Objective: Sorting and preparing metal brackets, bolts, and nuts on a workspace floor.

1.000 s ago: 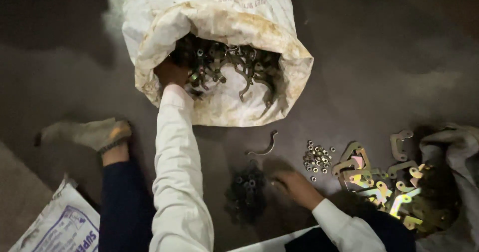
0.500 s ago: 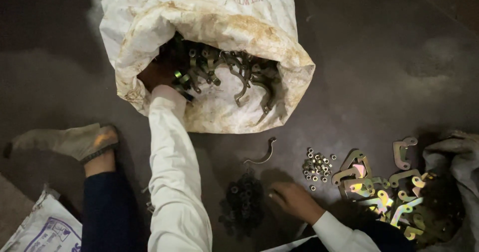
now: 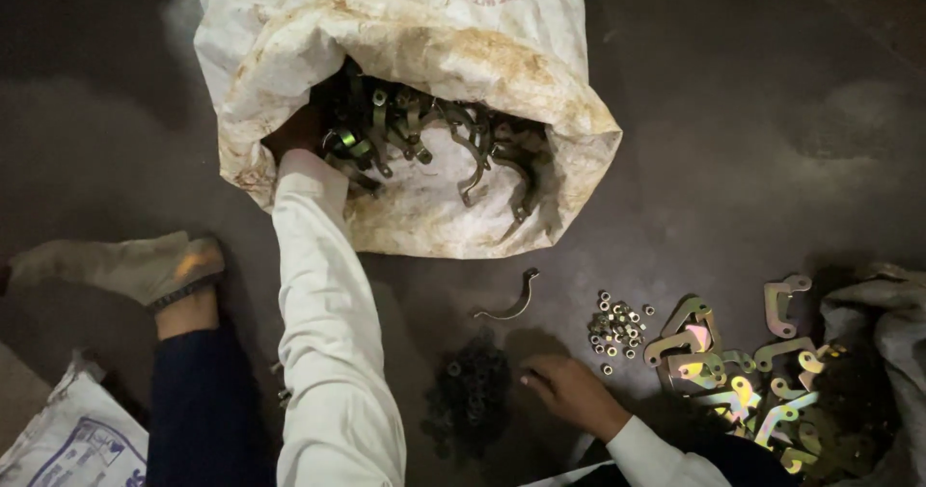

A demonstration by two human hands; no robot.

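The person is sitting on a dark floor [image 3: 772, 140], looking down at both arms in white sleeves. The left hand [image 3: 294, 132] is reaching into the mouth of a stained white sack [image 3: 424, 34] that is lying on its side, and it is resting among a heap of curved metal clamps [image 3: 434, 135] spilling toward the opening. Its fingers are buried among the clamps in shadow, so whether they are gripping one cannot be told; they seem to be curled around something greenish at the sack's edge.

The right hand [image 3: 571, 391] is lying low on the floor near the body, knuckles up and fingers loosely bent, holding nothing that is showing. Its fingertips are sitting just beside a dark pile of black washers [image 3: 473, 391]. One single curved clamp [image 3: 511, 299] is lying alone on the floor between the sack and that pile. To the right, a small cluster of shiny nuts [image 3: 617, 325] is resting near a spread of yellowish flat brackets [image 3: 733, 371], which are running up against a grey cloth bag [image 3: 883, 323]. A foot in a worn sock [image 3: 135, 265] is stretching out on the left, and a printed white bag [image 3: 72, 444] is lying at the lower left corner.
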